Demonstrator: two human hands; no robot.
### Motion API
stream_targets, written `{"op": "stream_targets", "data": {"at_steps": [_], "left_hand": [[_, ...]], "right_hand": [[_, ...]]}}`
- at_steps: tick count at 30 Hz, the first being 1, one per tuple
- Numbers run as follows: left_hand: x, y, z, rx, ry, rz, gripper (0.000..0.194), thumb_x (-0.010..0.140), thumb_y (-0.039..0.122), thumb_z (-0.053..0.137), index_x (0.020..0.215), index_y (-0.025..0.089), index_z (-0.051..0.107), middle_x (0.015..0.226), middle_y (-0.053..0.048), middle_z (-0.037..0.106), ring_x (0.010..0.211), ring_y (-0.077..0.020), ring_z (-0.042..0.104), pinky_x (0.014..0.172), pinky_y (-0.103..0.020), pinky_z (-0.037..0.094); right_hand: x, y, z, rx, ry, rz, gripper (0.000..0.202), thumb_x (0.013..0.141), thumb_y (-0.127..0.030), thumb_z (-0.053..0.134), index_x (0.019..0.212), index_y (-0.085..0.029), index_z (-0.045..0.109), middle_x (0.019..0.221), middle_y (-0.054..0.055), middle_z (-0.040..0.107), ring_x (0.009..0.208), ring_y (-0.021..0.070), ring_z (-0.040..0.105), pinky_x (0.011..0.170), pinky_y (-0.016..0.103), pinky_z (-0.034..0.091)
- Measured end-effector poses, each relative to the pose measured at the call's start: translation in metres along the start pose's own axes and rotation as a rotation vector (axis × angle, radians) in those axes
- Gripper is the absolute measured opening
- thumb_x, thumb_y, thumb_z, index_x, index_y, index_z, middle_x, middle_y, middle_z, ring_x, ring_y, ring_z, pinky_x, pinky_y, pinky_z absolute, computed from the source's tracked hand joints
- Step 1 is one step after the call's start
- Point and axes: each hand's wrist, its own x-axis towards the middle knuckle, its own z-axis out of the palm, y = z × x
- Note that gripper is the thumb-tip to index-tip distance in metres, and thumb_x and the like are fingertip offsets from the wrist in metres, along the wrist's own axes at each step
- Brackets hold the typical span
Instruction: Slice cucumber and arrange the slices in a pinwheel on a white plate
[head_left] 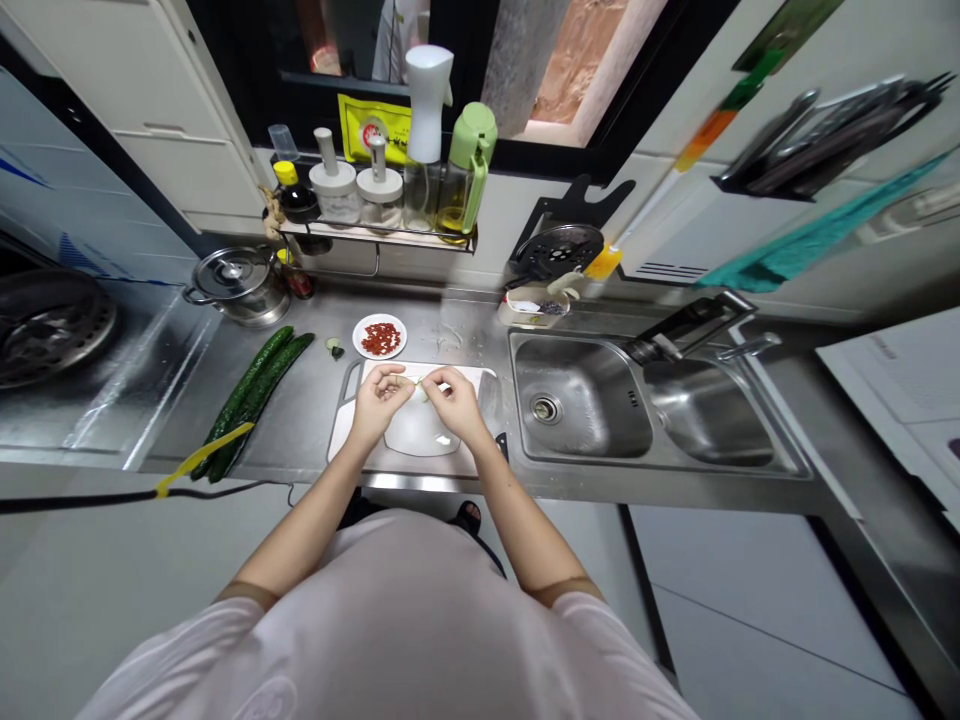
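Observation:
My left hand and my right hand meet over a white bowl, thumbs and fingers pinched. Between the fingertips shows a thin pale green strip, too small to name surely; both hands seem to grip it. Beneath them the bowl rests on a white cutting board with a grey handle. Behind the board stands a white plate of chopped red pieces that look like dried chilli. Two long cucumbers lie to the left, and small green cut-off ends sit near the plate.
A double steel sink with a black faucet is on the right. To the left stand a lidded pot and a stove burner. A wall shelf carries bottles and jars. A dark knife part shows beside the board.

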Motion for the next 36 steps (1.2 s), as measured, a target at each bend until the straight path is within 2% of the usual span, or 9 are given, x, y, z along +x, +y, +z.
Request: {"op": "stream_targets", "data": {"at_steps": [4,10,13,16,20,25,30,36], "left_hand": [[0.017,-0.026,-0.007,0.086,0.034,-0.011,0.035,0.063,0.028,0.073,0.094,0.017,0.063,0.073,0.0,0.062,0.067,-0.0101,0.057,0.064,-0.021,0.042],[0.042,-0.079,-0.013,0.273,0.03,-0.034,0.024,0.06,0.026,0.072,0.082,0.016,0.067,0.068,-0.001,0.062,0.063,-0.0103,0.055,0.063,-0.021,0.042],[0.051,-0.103,-0.015,0.441,-0.006,-0.084,0.02,0.063,0.025,0.069,0.082,0.016,0.068,0.069,-0.001,0.064,0.062,-0.0101,0.055,0.065,-0.021,0.043],[0.056,-0.118,-0.017,0.635,-0.014,-0.118,0.019,0.068,0.026,0.065,0.085,0.017,0.068,0.073,-0.001,0.066,0.064,-0.0105,0.057,0.066,-0.021,0.043],[0.058,-0.126,-0.016,0.86,-0.034,-0.136,0.018,0.072,0.027,0.061,0.087,0.02,0.068,0.076,-0.001,0.068,0.069,-0.0124,0.059,0.067,-0.022,0.042],[0.059,-0.124,-0.01,1.066,-0.038,-0.118,0.018,0.076,0.027,0.056,0.089,0.024,0.068,0.084,-0.002,0.07,0.075,-0.015,0.06,0.066,-0.023,0.04],[0.058,-0.122,-0.004,1.162,-0.038,-0.141,0.019,0.079,0.029,0.053,0.092,0.025,0.068,0.087,-0.003,0.07,0.082,-0.0173,0.061,0.07,-0.025,0.039],[0.058,-0.124,-0.004,1.218,-0.061,-0.096,0.019,0.079,0.029,0.052,0.092,0.026,0.066,0.091,-0.002,0.068,0.084,-0.0177,0.059,0.069,-0.026,0.038]], "right_hand": [[0.013,0.029,0.0,-0.063,-0.09,0.033,0.014,0.08,-0.029,0.055,0.073,-0.02,0.063,0.073,0.0,0.065,0.07,0.0133,0.057,0.066,0.024,0.043],[0.029,0.073,0.011,-0.244,-0.203,0.121,0.011,0.077,-0.023,0.056,0.071,-0.017,0.063,0.068,-0.001,0.064,0.063,0.0117,0.054,0.062,0.021,0.038],[0.033,0.09,0.016,-0.336,-0.237,0.172,0.013,0.078,-0.025,0.056,0.072,-0.017,0.064,0.069,0.001,0.065,0.064,0.0114,0.054,0.06,0.02,0.036],[0.034,0.104,0.021,-0.409,-0.273,0.211,0.012,0.078,-0.025,0.056,0.074,-0.016,0.064,0.072,0.002,0.066,0.065,0.0114,0.054,0.06,0.019,0.035],[0.035,0.115,0.026,-0.466,-0.318,0.25,0.011,0.079,-0.024,0.057,0.077,-0.016,0.064,0.077,0.003,0.068,0.07,0.012,0.056,0.063,0.019,0.035],[0.035,0.119,0.031,-0.582,-0.34,0.296,0.014,0.082,-0.026,0.053,0.082,-0.017,0.065,0.083,0.005,0.069,0.076,0.0136,0.058,0.066,0.02,0.036],[0.034,0.119,0.034,-0.68,-0.359,0.314,0.017,0.086,-0.028,0.05,0.088,-0.019,0.065,0.091,0.006,0.069,0.084,0.0151,0.06,0.069,0.021,0.036],[0.032,0.118,0.036,-0.755,-0.381,0.311,0.02,0.088,-0.029,0.048,0.095,-0.019,0.064,0.095,0.008,0.068,0.088,0.0165,0.06,0.07,0.023,0.037]]}}
